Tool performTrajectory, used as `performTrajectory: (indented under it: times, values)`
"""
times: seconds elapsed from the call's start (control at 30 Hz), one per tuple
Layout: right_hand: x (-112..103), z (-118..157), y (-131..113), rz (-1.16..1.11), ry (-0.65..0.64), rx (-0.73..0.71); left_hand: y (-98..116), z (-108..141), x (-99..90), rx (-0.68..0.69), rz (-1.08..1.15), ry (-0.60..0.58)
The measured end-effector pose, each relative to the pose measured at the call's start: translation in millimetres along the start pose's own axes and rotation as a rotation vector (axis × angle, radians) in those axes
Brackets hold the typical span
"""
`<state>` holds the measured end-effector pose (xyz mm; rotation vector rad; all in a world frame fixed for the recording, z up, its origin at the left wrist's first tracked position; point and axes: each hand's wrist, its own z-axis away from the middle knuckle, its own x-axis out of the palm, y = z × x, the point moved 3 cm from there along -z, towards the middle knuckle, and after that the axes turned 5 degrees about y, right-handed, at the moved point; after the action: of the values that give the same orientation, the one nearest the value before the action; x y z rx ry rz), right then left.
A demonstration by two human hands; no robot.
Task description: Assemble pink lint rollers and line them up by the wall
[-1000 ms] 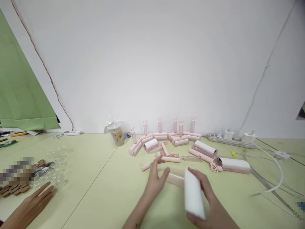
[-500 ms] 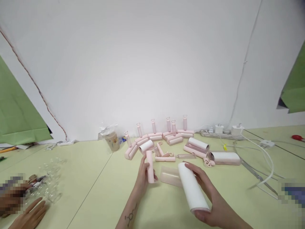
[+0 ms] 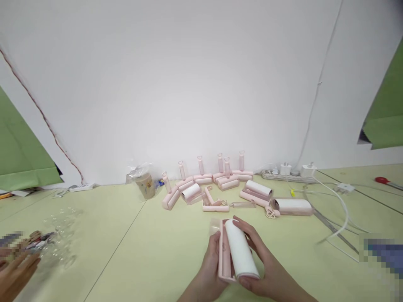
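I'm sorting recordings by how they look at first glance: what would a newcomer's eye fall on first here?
At the bottom centre, the white roll in the right hand stands out, beside the pink holder in the left hand. Behind them, pink rollers with upright handles line the wall's foot.

Roll [image 3: 243,251] plain white; holder [image 3: 224,256] pale pink, back rollers [image 3: 203,179] pink & white too. Tabletop [image 3: 138,260] lt yellow-green w/ a thin dark seam [image 3: 115,251]. Wall [image 3: 201,84] white-grey — L cloth [image 3: 22,147] & R cloth [image 3: 385,109] both green. Cup [image 3: 146,187] tan w/ a small multicol. print; bag [image 3: 134,171] clear. Plugs [image 3: 285,169] & cable [image 3: 345,214] white, tag [image 3: 292,193] bright yellow — tool handle [image 3: 381,180] red.
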<state>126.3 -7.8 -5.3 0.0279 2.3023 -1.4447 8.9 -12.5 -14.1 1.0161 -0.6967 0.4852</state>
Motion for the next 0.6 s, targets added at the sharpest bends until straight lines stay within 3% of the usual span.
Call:
performTrajectory:
  times: [0.17,0.3,0.43,0.6]
  values:
    - [6.6,2.6,-1.7,0.02,0.027,0.031,-3.9,2.3,4.3,0.074,-0.066,-0.046]
    - [-1.0,1.5,-7.5,0.083,-0.02,-0.092,-6.8,1.5,4.6,0.074,-0.072,-0.041]
    - [-13.7,-0.9,-23.1,0.192,-0.143,-0.217,9.5,0.6,-0.6,0.189,-0.17,-0.113]
    - [-16.7,-0.9,-40.3,0.137,-0.343,-0.224,25.9,4.2,-8.2,0.253,-0.414,-0.126]
